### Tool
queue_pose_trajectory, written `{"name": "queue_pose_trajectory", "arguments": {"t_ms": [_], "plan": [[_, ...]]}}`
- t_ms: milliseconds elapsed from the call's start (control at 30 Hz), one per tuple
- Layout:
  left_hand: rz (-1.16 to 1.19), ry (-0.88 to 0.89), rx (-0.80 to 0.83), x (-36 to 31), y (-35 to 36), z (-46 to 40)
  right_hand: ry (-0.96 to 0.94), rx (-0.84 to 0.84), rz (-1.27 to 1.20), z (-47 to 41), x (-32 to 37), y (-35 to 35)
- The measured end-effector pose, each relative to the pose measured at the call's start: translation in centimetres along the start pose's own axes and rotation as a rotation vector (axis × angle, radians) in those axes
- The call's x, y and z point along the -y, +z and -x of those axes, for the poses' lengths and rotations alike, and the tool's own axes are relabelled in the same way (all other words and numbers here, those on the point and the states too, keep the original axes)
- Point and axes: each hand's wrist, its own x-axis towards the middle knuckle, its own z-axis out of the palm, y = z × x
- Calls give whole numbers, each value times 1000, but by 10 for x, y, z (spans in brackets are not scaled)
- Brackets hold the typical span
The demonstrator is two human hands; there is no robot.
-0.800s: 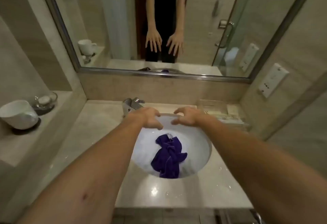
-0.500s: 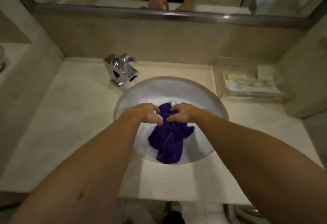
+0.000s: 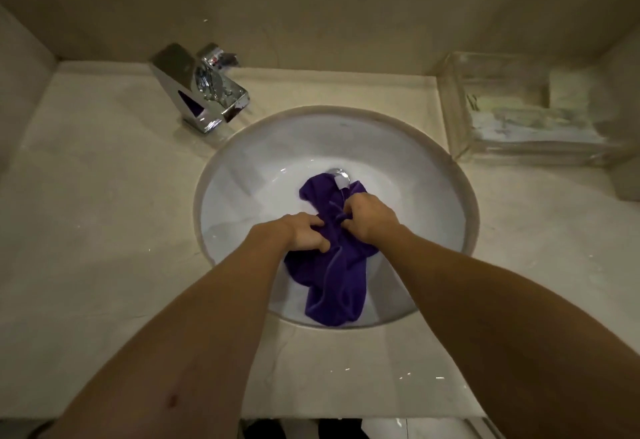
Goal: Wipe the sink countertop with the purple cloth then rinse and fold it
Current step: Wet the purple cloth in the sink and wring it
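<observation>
The purple cloth [image 3: 332,279] lies crumpled in the round white sink basin [image 3: 242,196], stretching from the drain towards the near rim. My left hand [image 3: 304,230] grips the cloth's middle from the left. My right hand [image 3: 367,216] pinches a fold of it from the right, close beside the left hand. The beige stone countertop [image 3: 104,230] surrounds the basin and shows small water drops near its front edge.
A chrome faucet [image 3: 204,88] stands at the back left of the basin, with no water seen running. A clear tray [image 3: 519,109] holding packets sits at the back right. The drain [image 3: 341,175] shows just beyond the cloth. Walls close in behind and on both sides.
Both hands dropped from the basin's far rim into the bowl and took hold of the cloth. The view tilted down, so the mirror went out of sight.
</observation>
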Motion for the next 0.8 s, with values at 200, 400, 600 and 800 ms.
{"name": "queue_pose_trajectory", "arguments": {"t_ms": [200, 400, 600, 800], "plan": [[-72, 39, -35, -6, -37, 48, -8, -78, -4, 26, 30, -54], [-71, 149, -122, -31, -85, 132, -48, -174, -16, 81, 61, -171], [-57, 301, -212, -69, -110, 223, -144, -326, -89, 185, 100, -288], [57, 490, -283, -95, -132, 307, -225, -501, -178, 293, 132, -385]]}}
